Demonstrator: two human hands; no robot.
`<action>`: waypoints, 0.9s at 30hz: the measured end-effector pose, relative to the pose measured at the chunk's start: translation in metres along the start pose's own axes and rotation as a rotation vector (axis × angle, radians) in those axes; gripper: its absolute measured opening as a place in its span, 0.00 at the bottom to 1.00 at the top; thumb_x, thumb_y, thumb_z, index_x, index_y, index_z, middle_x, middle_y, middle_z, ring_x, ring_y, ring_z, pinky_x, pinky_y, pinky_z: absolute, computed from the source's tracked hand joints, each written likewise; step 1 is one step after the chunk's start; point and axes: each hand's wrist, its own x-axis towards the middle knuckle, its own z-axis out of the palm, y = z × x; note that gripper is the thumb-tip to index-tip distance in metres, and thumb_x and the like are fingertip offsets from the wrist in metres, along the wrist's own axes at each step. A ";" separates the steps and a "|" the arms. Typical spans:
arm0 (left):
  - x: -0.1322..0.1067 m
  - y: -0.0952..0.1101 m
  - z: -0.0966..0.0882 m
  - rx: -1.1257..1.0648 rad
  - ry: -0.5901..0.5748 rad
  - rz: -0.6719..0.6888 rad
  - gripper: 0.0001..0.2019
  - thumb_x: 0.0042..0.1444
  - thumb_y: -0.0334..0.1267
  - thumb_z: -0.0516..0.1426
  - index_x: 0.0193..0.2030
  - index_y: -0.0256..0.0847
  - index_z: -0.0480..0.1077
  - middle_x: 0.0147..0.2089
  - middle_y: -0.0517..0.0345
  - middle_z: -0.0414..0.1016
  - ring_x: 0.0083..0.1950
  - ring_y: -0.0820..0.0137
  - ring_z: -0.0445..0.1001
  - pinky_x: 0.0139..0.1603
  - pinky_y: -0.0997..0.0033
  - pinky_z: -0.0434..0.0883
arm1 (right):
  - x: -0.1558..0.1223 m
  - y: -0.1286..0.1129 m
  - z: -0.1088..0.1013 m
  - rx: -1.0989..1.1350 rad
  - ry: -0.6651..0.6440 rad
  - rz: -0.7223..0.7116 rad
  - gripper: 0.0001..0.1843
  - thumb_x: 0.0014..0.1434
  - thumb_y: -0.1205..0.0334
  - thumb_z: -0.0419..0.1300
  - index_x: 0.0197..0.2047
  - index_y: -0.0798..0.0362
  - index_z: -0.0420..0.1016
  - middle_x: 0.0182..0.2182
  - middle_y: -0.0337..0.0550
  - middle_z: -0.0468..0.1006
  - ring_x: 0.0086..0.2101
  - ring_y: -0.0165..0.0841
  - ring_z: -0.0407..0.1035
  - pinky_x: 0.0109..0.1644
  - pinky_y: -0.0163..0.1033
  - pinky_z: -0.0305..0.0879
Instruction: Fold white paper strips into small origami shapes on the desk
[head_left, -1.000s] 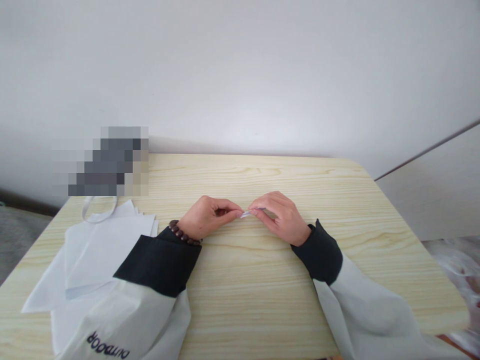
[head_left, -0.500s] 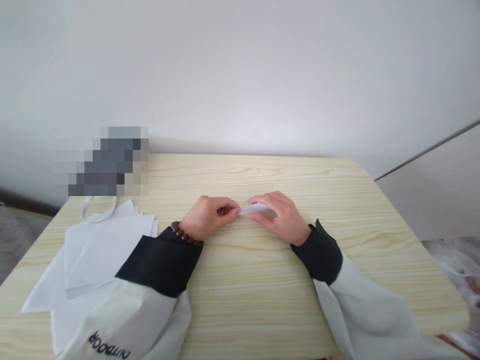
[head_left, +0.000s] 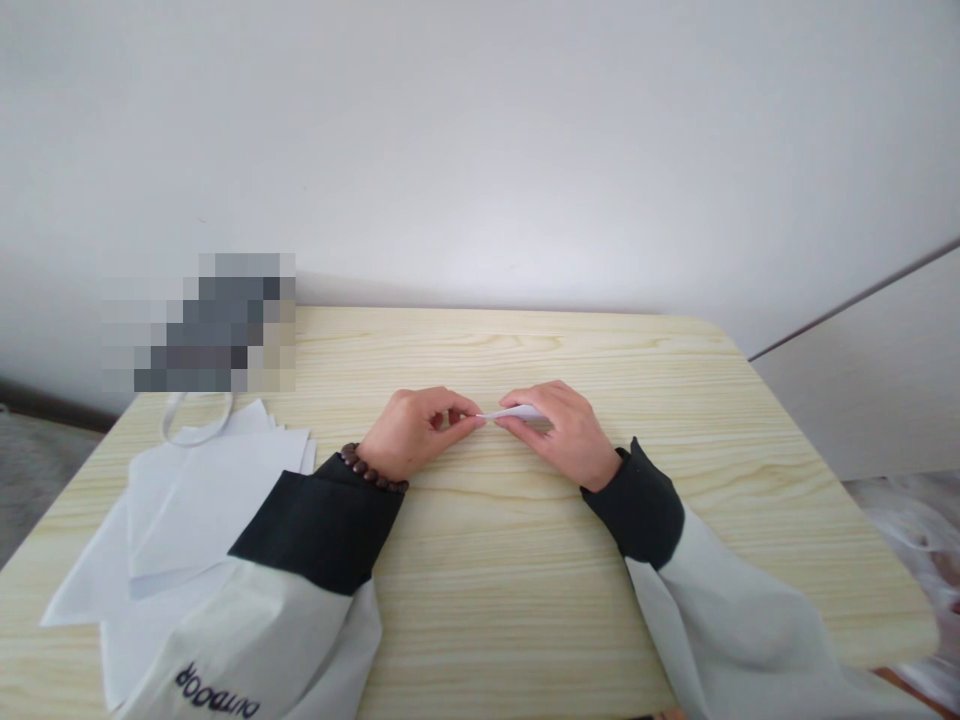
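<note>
A narrow piece of folded white paper (head_left: 523, 412) is held between my two hands over the middle of the table. My left hand (head_left: 420, 425) pinches its left tip between thumb and fingertips. The thumb and fingers of my right hand (head_left: 562, 428) close round the wider right end, and the palm hides part of it. Seen nearly edge-on, the paper does not show how it is folded. A dark bead bracelet (head_left: 367, 470) circles my left wrist.
Several loose white paper sheets (head_left: 210, 500) lie overlapping on the left of the wood-grain table (head_left: 510, 600). A white ring-shaped band (head_left: 166, 420) rests at their far edge, beside a dark pixelated object (head_left: 217, 320). The white wall (head_left: 510, 150) stands behind the table.
My left fingertips have shifted slightly right along the paper, closer to my right hand. My right fingers have closed a little on it. The sheets on the left stay put.
</note>
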 end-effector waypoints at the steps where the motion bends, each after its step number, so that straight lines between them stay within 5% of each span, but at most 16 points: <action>1: 0.000 0.000 0.000 0.004 0.004 0.010 0.09 0.53 0.42 0.57 0.32 0.40 0.76 0.24 0.62 0.73 0.22 0.79 0.63 0.26 0.79 0.61 | 0.000 0.000 0.000 0.000 0.000 0.000 0.07 0.58 0.58 0.59 0.38 0.51 0.73 0.34 0.40 0.80 0.34 0.32 0.72 0.42 0.38 0.64; 12: 0.002 -0.001 -0.002 -0.104 0.005 -0.116 0.13 0.54 0.46 0.55 0.35 0.38 0.73 0.26 0.61 0.74 0.22 0.77 0.63 0.23 0.77 0.61 | -0.001 -0.001 0.002 -0.001 0.006 0.094 0.10 0.57 0.57 0.60 0.42 0.51 0.72 0.37 0.40 0.80 0.37 0.34 0.72 0.44 0.38 0.66; 16: 0.003 -0.003 0.000 -0.167 0.068 -0.090 0.11 0.53 0.45 0.56 0.36 0.38 0.70 0.32 0.58 0.76 0.28 0.74 0.70 0.29 0.76 0.66 | -0.002 -0.001 0.001 0.016 -0.012 0.120 0.10 0.56 0.57 0.61 0.41 0.51 0.73 0.37 0.40 0.80 0.36 0.33 0.72 0.44 0.38 0.66; 27: 0.002 -0.003 -0.001 0.046 0.056 0.006 0.10 0.54 0.43 0.57 0.36 0.42 0.76 0.30 0.62 0.78 0.22 0.78 0.65 0.27 0.78 0.65 | -0.003 0.000 0.003 0.021 0.046 0.145 0.11 0.56 0.54 0.60 0.37 0.52 0.75 0.32 0.42 0.80 0.34 0.34 0.73 0.41 0.38 0.67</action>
